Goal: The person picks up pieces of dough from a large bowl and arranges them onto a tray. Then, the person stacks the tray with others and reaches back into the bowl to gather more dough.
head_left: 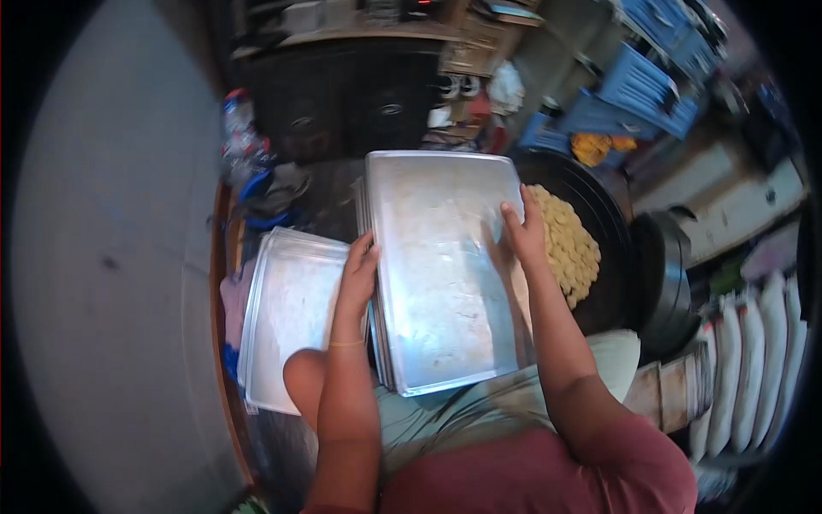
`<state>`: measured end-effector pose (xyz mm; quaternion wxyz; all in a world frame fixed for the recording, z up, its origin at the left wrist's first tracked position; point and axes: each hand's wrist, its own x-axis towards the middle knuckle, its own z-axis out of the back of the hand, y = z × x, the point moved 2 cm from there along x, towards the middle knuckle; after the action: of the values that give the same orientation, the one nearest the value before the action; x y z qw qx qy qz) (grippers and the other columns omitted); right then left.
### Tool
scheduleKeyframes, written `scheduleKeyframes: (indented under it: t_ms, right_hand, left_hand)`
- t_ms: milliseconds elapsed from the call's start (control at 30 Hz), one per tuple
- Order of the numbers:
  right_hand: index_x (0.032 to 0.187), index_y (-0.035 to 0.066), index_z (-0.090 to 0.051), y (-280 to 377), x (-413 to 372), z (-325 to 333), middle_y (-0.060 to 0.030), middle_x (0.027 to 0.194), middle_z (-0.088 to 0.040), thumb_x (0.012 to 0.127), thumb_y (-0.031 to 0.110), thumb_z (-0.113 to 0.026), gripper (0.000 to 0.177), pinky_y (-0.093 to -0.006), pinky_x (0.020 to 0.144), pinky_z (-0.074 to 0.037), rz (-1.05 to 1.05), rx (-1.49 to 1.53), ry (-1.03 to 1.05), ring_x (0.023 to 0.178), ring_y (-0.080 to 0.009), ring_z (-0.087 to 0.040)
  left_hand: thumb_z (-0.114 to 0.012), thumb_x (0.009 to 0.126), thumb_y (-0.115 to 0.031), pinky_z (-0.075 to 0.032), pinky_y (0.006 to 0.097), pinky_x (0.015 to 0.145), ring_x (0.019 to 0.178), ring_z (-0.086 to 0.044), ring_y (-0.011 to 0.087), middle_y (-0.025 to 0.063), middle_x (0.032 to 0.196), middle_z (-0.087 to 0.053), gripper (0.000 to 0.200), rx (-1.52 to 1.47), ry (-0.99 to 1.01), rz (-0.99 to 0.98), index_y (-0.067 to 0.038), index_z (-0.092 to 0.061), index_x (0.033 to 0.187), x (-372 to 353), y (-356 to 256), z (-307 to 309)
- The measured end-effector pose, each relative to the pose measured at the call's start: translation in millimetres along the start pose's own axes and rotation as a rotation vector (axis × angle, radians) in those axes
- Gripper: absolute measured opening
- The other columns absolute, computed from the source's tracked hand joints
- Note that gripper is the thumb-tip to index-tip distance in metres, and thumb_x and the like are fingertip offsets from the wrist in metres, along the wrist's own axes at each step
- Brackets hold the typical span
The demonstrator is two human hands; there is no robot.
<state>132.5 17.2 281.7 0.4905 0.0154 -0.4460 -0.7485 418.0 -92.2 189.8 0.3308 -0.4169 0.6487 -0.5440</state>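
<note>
A shiny metal baking tray (pixel 445 274) lies in front of me above my lap, its long sides running away from me. My right hand (pixel 525 231) grips its right edge, with the thumb on the top face and the other fingers partly hidden. Against its left edge is my left hand (pixel 357 278), fingers curled at the rim. Edges of more trays (pixel 384 343) show beneath it on the left. To the left of my knee rests another stack of metal trays (pixel 291 317). Right of the held tray, a large black round pan (pixel 612 231) contains a heap of pale dough pieces (pixel 565 244).
A dark cabinet (pixel 342 103) stands ahead, beyond a blue basin (pixel 257 193) and plastic bottles (pixel 240 128). Blue plastic crates (pixel 638 86) are at the upper right. Several filled white sacks (pixel 749 368) stand at the right. A grey wall (pixel 128 257) borders the left.
</note>
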Motion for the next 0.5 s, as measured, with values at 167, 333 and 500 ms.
scheduleKeyframes:
  t_ms: [167, 333, 500]
  right_hand:
    - [0.140, 0.000, -0.034, -67.0, -33.0, 37.1, -0.0188, 0.141, -0.041, 0.092, 0.033, -0.055, 0.062, -0.0313, 0.105, -0.029, -0.703, 0.569, 0.237, 0.130, -0.0267, -0.039]
    - [0.141, -0.001, -0.032, -69.0, -41.3, 41.7, -0.0210, 0.135, -0.046, 0.092, 0.029, -0.053, 0.061, -0.0319, 0.103, -0.034, -0.680, 0.701, 0.336, 0.124, -0.0291, -0.046]
    - [0.146, -0.001, -0.015, -76.0, -34.3, 43.4, -0.0313, 0.134, -0.043, 0.090, 0.034, -0.053, 0.075, -0.0356, 0.106, -0.030, -0.446, 0.200, 0.418, 0.127, -0.0368, -0.042]
  left_hand:
    - [-0.051, 0.094, -0.018, -0.028, 0.0310, 0.106, 0.127, -0.040, 0.0216, 0.0136, 0.141, -0.041, 0.052, -0.109, 0.028, 0.029, -0.001, -0.034, 0.141, -12.4, -22.2, -17.5]
    - [-0.048, 0.094, -0.013, -0.024, 0.0320, 0.109, 0.133, -0.034, 0.0220, 0.0127, 0.146, -0.035, 0.052, 0.140, -0.025, -0.072, -0.001, -0.033, 0.142, -7.9, -16.7, -17.0]
    - [-0.047, 0.092, -0.009, -0.020, 0.0347, 0.111, 0.138, -0.026, 0.0280, 0.0206, 0.148, -0.028, 0.050, 0.172, 0.017, -0.041, -0.001, -0.036, 0.140, -5.4, -4.5, 1.6]
